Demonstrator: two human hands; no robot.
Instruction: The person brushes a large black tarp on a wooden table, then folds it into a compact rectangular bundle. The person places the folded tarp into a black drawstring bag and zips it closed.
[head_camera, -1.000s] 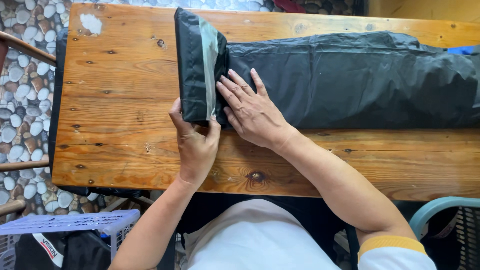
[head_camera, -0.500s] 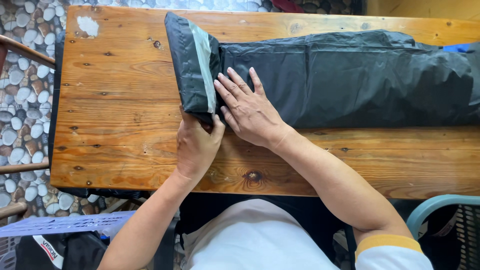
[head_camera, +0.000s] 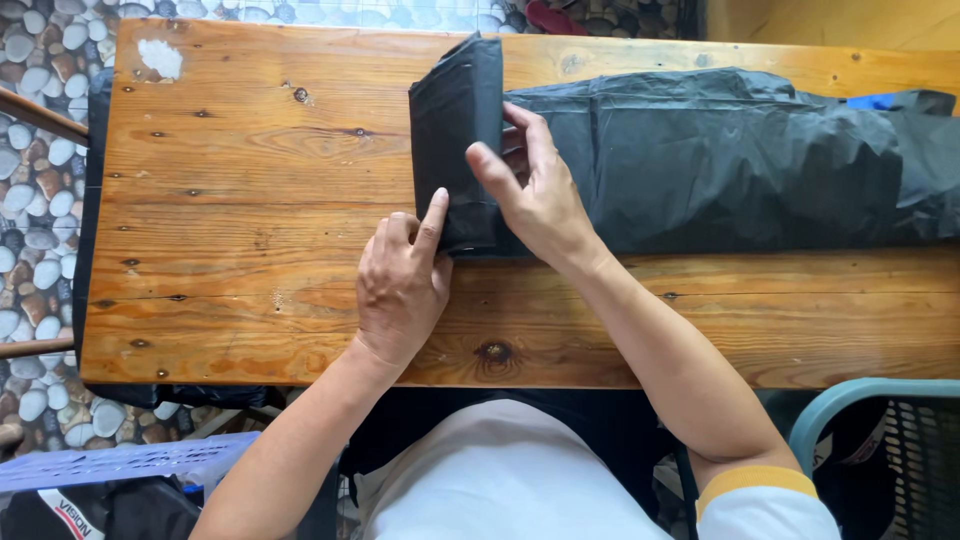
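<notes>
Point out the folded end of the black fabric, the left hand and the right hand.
folded end of the black fabric (head_camera: 455, 120), head view, on its upright front face.
left hand (head_camera: 400, 290), head view, on the back of the hand.
right hand (head_camera: 545, 205), head view, on the back of the hand.

The black garment (head_camera: 740, 160) runs off the right edge, so its far-right end is unseen. The right hand's fingertips (head_camera: 515, 150) tuck behind its folded end. The teal basket (head_camera: 880, 440) is cut off near right.
</notes>
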